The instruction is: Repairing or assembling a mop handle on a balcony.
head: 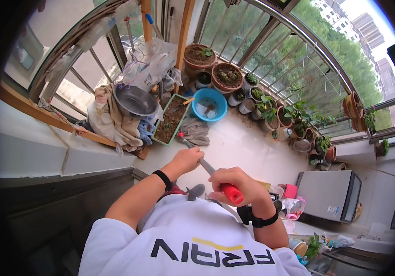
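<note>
A mop point(209, 168) with a grey handle slants away from me towards the floor. Its red end grip point(232, 194) sits inside my right hand point(236, 184), whose fingers wrap around it. Farther down the handle, my left hand point(187, 160) is closed around the grey shaft. The mop's grey cloth strands point(194, 131) lie spread on the pale floor, below a red joint. They rest close to a green rectangular planter point(183, 120) and a light blue basin point(224, 109). The basin holds a little water with something dark at its bottom.
Potted plants point(227, 76) line the curved window railing point(270, 62). At left, a dark metal basin point(136, 101) sits over heaped cloths point(106, 120). A small trowel with an orange handle point(188, 101) lies in the planter. A grey boxy appliance point(326, 195) stands at right, beside a pink container point(289, 190).
</note>
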Tool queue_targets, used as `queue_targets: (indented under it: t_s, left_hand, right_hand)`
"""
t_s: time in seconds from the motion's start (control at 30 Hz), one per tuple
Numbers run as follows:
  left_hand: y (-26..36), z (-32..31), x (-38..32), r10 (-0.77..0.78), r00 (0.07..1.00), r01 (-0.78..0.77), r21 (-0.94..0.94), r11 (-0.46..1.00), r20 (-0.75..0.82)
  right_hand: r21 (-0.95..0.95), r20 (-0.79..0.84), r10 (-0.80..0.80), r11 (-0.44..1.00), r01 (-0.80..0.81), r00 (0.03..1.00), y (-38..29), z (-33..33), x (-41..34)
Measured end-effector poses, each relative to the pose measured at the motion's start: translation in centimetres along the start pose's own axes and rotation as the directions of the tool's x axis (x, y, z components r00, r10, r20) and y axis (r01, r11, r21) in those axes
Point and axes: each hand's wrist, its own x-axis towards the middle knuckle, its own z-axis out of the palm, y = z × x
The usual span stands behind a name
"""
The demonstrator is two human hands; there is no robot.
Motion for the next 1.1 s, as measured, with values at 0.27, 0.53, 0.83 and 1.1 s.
queue_targets:
  t_s: [0.27, 0.53, 0.83, 1.1]
  left_hand:
    - [1.3, 0.0, 0.8, 0.102, 0.982, -0.095, -0.050, 0.994, 0.159]
    - [3.2, 1.2, 5.8, 0.375, 0.871, -0.299, -0.262, 0.917, 0.317]
    - [4.5, 5.2, 9.2, 0.421, 0.859, -0.275, -0.430, 0.860, 0.292]
    - [7.7, 6.4, 13.4, 0.464, 0.885, -0.424, -0.333, 0.842, 0.048]
  right_hand:
    - [0.325, -0.114, -0.027, 0.944, 0.063, 0.993, 0.1, -1.9, -1.5]
    - [0.454, -0.424, 0.005, 0.866, 0.208, 0.906, 0.0, -2.6, -0.5]
    - [-0.018, -0.330, -0.027, 1.000, 0.023, 0.944, 0.8, 1.9, -0.3]
    - [-0.157, -0.404, -0.075, 0.988, 0.012, 0.912, -1.0, 2.1, -1.3]
